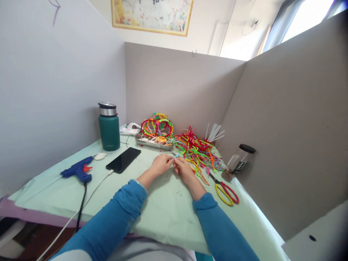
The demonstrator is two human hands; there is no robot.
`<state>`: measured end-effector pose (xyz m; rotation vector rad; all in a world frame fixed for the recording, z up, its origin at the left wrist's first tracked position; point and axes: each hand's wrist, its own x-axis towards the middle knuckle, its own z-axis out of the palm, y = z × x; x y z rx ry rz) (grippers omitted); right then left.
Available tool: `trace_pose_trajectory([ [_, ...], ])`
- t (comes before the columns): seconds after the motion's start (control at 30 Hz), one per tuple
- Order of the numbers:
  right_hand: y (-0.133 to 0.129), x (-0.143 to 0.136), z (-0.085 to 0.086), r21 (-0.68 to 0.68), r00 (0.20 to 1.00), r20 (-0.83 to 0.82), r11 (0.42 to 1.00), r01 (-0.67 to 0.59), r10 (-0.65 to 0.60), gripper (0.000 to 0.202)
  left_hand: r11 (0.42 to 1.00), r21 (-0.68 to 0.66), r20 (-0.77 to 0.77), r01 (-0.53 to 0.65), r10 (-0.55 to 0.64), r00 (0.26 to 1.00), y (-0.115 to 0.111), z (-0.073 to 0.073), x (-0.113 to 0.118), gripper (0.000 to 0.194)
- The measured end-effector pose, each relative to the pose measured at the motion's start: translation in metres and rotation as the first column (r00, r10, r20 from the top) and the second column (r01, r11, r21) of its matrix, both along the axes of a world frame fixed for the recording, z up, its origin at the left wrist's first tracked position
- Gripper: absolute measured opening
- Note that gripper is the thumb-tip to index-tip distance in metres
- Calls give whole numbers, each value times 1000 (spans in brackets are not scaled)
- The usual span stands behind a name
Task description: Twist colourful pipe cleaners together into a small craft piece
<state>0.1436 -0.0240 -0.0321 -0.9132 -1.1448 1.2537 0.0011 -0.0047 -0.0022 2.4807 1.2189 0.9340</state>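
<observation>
- The left hand and the right hand meet at the middle of the bench, fingertips pinched together on a short pale blue pipe cleaner that pokes up between them.
- Both hands are narrowed to a pinch; the piece is held just above the bench cloth, close in front of the loose heap of pipe cleaners.
- Judging from the grip, the piece is being bent or twisted. It would go best with the pinch kept close to the bend, one hand steadying while the other turns, and wrists resting on the bench.
- The wire core probably kinks if forced, so small turns look wiser than one hard fold.
- A shallow metal tray at the back holds coloured rings made of pipe cleaners, with small pale and orange bits under them; what those bits are is too small to tell.
- A green flask stands upright at the left, lid on; its contents are hidden.
- A clear jar with a black lid leans by the right wall; its contents are unclear.
- Scissors with yellow and red handles lie just right of the right hand; a blue glue gun and a phone lie to the left.
</observation>
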Motion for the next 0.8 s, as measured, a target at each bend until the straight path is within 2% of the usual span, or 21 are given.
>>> trace_pose_trajectory([
  [0.47, 2, 1, -3, 3, 1000, 17, 1000, -15, 15, 31, 997, -54, 108, 58, -52, 993, 1, -4, 2, 23],
  [0.63, 2, 0, -1, -1, 1000, 6, 1000, -16, 16, 31, 1000, -19, 80, 1, 0, 997, 3, -7, 2, 37],
  [0.8, 1, 0, 0, 0, 1000, 0, 1000, -11, 11, 30, 1000, -4, 92, -24, 24, 995, 2, -5, 1, 35],
])
